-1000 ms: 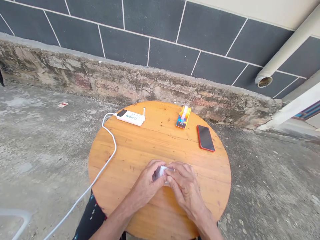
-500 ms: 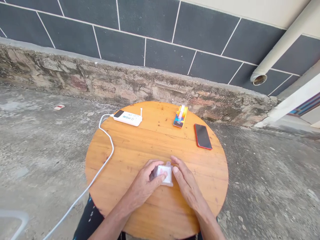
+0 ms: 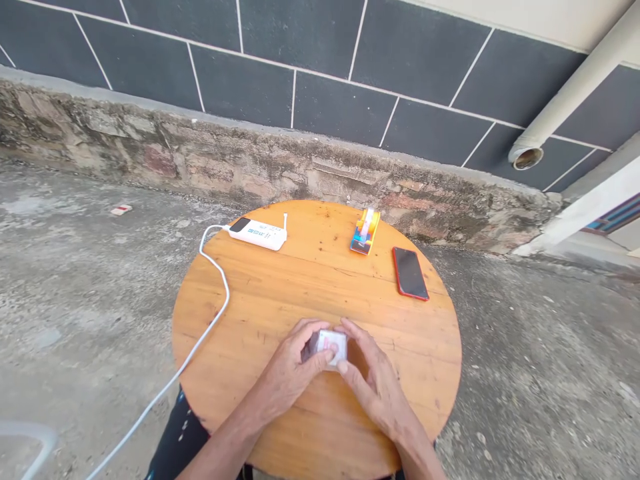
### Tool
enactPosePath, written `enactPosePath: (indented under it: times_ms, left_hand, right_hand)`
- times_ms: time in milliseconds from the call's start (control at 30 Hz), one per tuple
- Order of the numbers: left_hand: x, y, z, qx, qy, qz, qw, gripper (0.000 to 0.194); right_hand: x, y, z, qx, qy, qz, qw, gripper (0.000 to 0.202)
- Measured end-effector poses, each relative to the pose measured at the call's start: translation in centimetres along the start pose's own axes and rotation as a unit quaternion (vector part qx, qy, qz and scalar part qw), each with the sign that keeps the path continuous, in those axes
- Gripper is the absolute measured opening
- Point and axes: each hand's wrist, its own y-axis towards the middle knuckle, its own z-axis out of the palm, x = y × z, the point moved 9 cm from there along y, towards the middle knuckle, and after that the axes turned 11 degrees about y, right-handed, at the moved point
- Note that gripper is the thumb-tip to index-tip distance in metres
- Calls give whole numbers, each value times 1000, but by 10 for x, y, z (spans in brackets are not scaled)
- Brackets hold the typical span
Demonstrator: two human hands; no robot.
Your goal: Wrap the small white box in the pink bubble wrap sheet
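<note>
Near the front of the round wooden table [image 3: 280, 293], my left hand [image 3: 295, 357] grips a small clear-wrapped box [image 3: 332, 345] by its left side, thumb on its top face. The box has a white top with a pinkish mark. My right hand [image 3: 373, 373] curls round the box's right side, with the thumb at its lower right corner and the fingers at its upper right corner. Both palms face inward, and the fingertips hide parts of the box's edges.
A white power bank [image 3: 258, 233] with a white cable [image 3: 205, 333] lies at the back left. A yellow and blue tape dispenser [image 3: 366, 231] stands at the back right, near a red-edged phone [image 3: 411, 273]. Behind the table runs a low stone ledge [image 3: 240, 167].
My right hand has closed in on the box; its thumb and fingers now touch the right side. The clear flap that stuck out around the box is now folded in or covered.
</note>
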Motion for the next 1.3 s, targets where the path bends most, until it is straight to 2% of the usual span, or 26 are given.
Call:
enactPosePath:
  times_ms: [133, 233, 300, 467, 700, 833, 1033, 1300]
  left_hand:
    - [-5, -2, -3, 25, -8, -14, 1000, 38]
    - [-10, -5, -3, 57, -4, -9, 998, 56]
    - [-10, -5, -3, 63, 16, -8, 998, 60]
    - [-2, -4, -2, 39, 55, -7, 998, 49]
    - [-5, -4, 2, 34, 46, 23, 998, 50]
    - [-6, -5, 2, 31, 41, 31, 998, 49]
    - [-6, -5, 1, 25, 45, 34, 998, 51]
    - [-7, -5, 1, 26, 46, 38, 998, 52]
  right_hand:
    - [-4, -3, 3, 26, -5, 5, 1000, 69]
    - [-8, -2, 1, 3, -7, -8, 1000, 62]
    - [-10, 0, 0, -12, -8, -19, 1000, 57]
    - [-9, 0, -4, -38, -33, -35, 998, 50]
    - [2, -2, -3, -6, -45, -40, 998, 59]
    - [12, 0, -13, -39, -35, -44, 998, 49]
    - [27, 7, -7, -12, -54, -89, 994, 33]
    - [30, 7, -8, -36, -121, -136, 983, 26]
